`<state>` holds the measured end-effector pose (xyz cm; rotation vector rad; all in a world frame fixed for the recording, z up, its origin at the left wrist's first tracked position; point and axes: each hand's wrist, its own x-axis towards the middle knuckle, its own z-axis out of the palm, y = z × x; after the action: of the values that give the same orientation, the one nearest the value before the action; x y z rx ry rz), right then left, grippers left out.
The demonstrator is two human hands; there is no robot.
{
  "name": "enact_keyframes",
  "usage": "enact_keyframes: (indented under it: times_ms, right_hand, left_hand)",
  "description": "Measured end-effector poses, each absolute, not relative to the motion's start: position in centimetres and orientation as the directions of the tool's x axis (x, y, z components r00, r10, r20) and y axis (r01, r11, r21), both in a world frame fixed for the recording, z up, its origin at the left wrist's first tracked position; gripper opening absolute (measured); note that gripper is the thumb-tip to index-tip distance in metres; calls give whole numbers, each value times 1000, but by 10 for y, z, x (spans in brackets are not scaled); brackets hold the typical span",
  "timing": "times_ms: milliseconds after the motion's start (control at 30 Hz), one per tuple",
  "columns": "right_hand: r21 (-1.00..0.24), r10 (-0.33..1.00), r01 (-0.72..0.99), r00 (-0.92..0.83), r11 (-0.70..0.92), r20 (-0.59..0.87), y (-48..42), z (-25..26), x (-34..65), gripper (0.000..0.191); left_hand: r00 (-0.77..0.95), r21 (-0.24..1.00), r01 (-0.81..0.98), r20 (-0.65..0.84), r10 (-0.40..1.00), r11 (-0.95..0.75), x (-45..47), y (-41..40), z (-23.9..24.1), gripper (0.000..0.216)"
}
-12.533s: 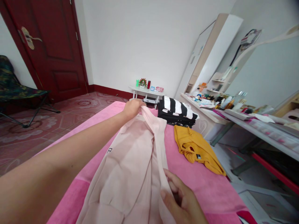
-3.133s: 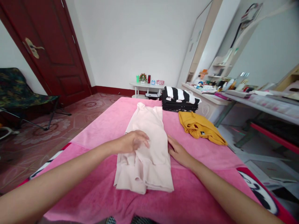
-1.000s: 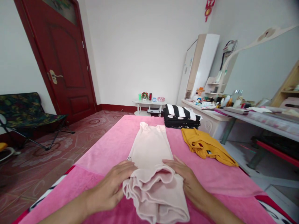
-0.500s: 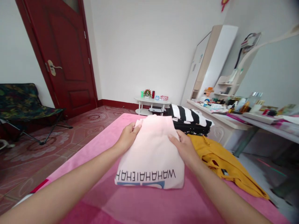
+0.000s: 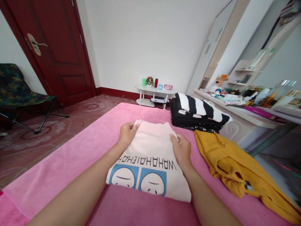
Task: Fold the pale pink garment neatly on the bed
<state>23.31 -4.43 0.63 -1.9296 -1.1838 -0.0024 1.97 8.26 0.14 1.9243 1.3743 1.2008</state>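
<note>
A pale pink shirt [image 5: 150, 144], folded into a compact shape, is in front of me on the pink bedspread [image 5: 94, 131]. Upside-down black letters and blue squares with cartoon faces show on its near part. My left hand [image 5: 127, 135] pinches its far left edge, thumb on top and fingers curled underneath. On the far right edge my right hand [image 5: 182, 147] grips it in the same way. To the right of my right hand lies a mustard-yellow garment [image 5: 221, 157], with straps and a small dark label.
Behind the yellow garment is a stack of folded black clothes [image 5: 188, 117] topped by a black-and-white striped one [image 5: 199, 106]. A cluttered dressing table [image 5: 263, 121] stands at right. Beyond the bed is a small white table [image 5: 152, 90]; a camouflage folding chair [image 5: 23, 97] stands left.
Both hands still hold the shirt, which now lies lower and flatter, showing more of the blue squares and faces. The view has tilted down and closer.
</note>
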Motion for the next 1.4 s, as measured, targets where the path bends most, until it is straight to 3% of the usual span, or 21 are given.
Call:
enact_keyframes:
  times_ms: [100, 200, 300, 367, 433, 500, 567, 667, 733, 800, 1033, 1233, 1300, 1400]
  right_hand:
    - [-668, 623, 733, 582, -125, 522, -43, 15, 232, 44]
    - [-603, 650, 753, 600, -262, 467, -38, 14, 236, 38]
    - [-510, 762, 774, 571, -375, 306, -35, 19, 241, 32]
    - [-523, 790, 806, 500, -276, 355, -39, 38, 238, 38]
    - [-556, 760, 830, 392, -50, 518, -49, 67, 226, 44]
    - [-547, 712, 818, 275, 179, 646, -60, 93, 208, 45]
    - [-507, 718, 812, 167, 290, 676, -65, 99, 194, 47]
    - [-436, 872, 878, 47, 197, 488, -53, 63, 191, 59]
    - [-393, 972, 919, 73, 21, 223, -37, 27, 199, 67]
    - [-338, 983, 937, 134, -86, 122, -23, 1, 209, 69]
    - [-247, 978, 951, 204, -188, 39, -23, 2, 211, 67]
    - [-95, 957, 955, 270, -280, -107, -38, 26, 194, 67]
    - [-51, 972, 971, 233, -234, -15, -47, 31, 184, 63]
    - [-54, 986, 997, -44, 53, 160, -60, 32, 172, 55]
  left_hand:
    - [94, 820, 319, 471, 877, -475, 21, 88, 31, 37]
    - [201, 717, 501, 448, 871, -484, 20, 78, 65, 41]
    - [405, 511, 639, 412, 816, -575, 22, 40, 98, 56]
    - [557, 399, 587, 431, 709, -704, 28, 7, 113, 44]
    - [673, 327, 521, 412, 615, -788, 37, -20, 119, 34]
    - [748, 279, 479, 367, 553, -832, 47, -30, 111, 33]
    - [778, 242, 482, 324, 538, -842, 56, -20, 87, 39]
    - [702, 224, 633, 239, 671, -741, 60, 17, 36, 51]
    - [641, 244, 703, 190, 744, -668, 58, 40, 6, 57]
    - [617, 245, 719, 207, 759, -651, 55, 54, -11, 60]
    - [529, 140, 785, 354, 771, -603, 58, 33, -7, 64]
    - [394, 120, 899, 200, 897, -421, 51, -23, 2, 60]
    - [395, 145, 892, 213, 894, -428, 42, -36, 1, 62]
    - [378, 192, 884, 240, 894, -426, 34, -43, -3, 63]
